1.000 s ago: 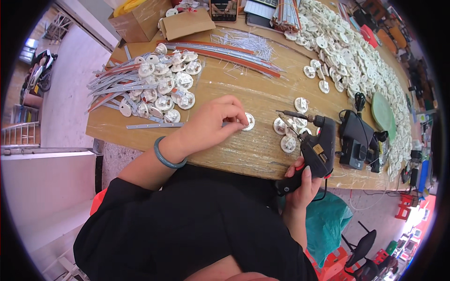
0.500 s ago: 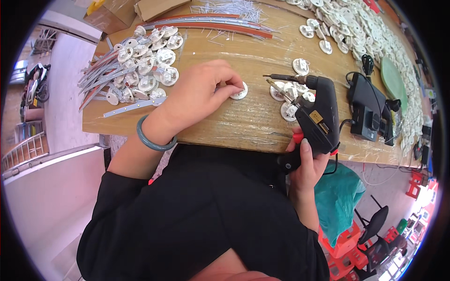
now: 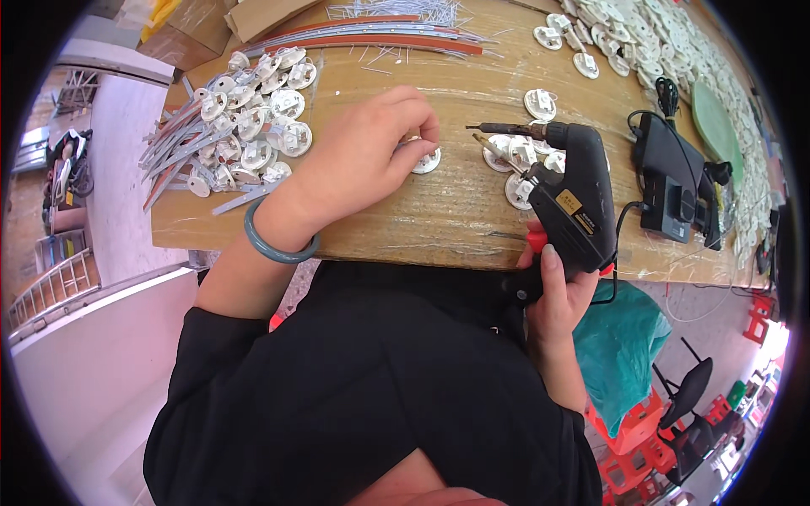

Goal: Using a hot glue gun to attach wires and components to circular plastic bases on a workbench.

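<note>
A small white disc lies on the wooden table in front of me, partly covered by my fingers. My left hand is closed in a pinch at its upper edge, a grey-green bangle on the wrist. To the right, my right hand wraps around the grip of a black soldering gun with a red trigger. Its thin tip points left, above the table and apart from the disc. Under and beside the gun sit several more white discs with small white parts on them.
At left is a heap of white discs with grey strips. LED strips and loose white wires lie along the back. A large pile of discs fills the far right. Nearby are a black corded box and a green plate.
My left fingers have curled further over the disc's upper edge. The whole view has shifted slightly. My right hand still holds the soldering gun in much the same pose.
</note>
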Action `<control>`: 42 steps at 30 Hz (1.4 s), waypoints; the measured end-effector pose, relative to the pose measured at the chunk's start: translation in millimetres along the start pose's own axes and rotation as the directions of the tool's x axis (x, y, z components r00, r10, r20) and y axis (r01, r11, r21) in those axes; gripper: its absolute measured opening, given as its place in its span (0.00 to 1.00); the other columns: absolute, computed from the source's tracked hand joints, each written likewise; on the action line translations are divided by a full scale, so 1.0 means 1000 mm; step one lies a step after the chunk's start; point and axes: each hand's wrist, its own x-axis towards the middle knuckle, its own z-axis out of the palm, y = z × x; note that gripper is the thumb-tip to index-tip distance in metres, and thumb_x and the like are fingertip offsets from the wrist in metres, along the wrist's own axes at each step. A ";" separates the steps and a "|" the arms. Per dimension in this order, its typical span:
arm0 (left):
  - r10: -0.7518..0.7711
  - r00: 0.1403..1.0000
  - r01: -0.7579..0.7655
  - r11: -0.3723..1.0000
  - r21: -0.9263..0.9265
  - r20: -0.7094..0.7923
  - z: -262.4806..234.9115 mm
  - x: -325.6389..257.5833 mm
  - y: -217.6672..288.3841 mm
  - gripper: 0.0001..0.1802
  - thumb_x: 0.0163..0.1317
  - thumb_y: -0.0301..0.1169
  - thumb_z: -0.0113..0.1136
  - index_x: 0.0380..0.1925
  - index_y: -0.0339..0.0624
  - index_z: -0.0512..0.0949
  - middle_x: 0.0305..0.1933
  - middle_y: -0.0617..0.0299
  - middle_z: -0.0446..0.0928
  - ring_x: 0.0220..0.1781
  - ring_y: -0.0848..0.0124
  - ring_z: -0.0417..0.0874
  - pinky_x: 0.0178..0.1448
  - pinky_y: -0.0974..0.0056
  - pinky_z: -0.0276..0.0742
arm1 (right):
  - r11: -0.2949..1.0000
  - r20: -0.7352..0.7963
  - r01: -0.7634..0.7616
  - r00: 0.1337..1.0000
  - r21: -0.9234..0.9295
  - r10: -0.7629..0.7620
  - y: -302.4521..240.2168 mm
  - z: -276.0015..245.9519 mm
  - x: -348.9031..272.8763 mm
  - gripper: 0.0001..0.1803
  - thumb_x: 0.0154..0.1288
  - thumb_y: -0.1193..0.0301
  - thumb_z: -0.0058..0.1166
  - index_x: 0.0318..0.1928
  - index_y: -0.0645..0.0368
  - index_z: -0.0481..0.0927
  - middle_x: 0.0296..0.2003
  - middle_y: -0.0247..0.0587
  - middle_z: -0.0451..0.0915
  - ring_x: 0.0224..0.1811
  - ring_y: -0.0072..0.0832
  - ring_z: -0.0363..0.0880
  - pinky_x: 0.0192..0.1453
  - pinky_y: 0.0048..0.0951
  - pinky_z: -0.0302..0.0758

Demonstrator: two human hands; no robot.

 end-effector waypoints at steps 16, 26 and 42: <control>-0.164 0.986 0.164 0.986 0.030 -0.008 0.010 0.001 0.006 0.07 0.57 0.28 0.60 0.35 0.38 0.80 0.34 0.54 0.79 0.37 0.58 0.83 0.43 0.56 0.78 | 0.997 -0.004 0.066 0.998 0.049 -0.066 0.006 -0.004 0.002 0.20 0.72 0.75 0.50 0.62 0.66 0.68 0.49 0.55 0.81 0.34 0.28 0.77 0.40 0.29 0.76; -0.214 0.977 0.209 0.968 -0.142 -0.016 0.013 -0.005 0.000 0.11 0.58 0.23 0.62 0.42 0.36 0.80 0.35 0.59 0.79 0.34 0.73 0.79 0.39 0.67 0.77 | 0.996 -0.016 0.075 0.997 0.057 -0.075 0.008 -0.004 0.000 0.21 0.73 0.74 0.50 0.63 0.66 0.67 0.49 0.54 0.81 0.34 0.28 0.77 0.39 0.30 0.76; -0.318 0.948 0.309 0.925 -0.221 -0.004 0.006 -0.021 -0.007 0.09 0.62 0.28 0.69 0.36 0.39 0.77 0.32 0.66 0.75 0.31 0.80 0.76 0.34 0.72 0.73 | 0.991 -0.006 0.131 0.991 0.015 -0.131 0.011 -0.006 0.001 0.20 0.73 0.74 0.50 0.62 0.67 0.68 0.49 0.55 0.81 0.34 0.29 0.78 0.39 0.30 0.76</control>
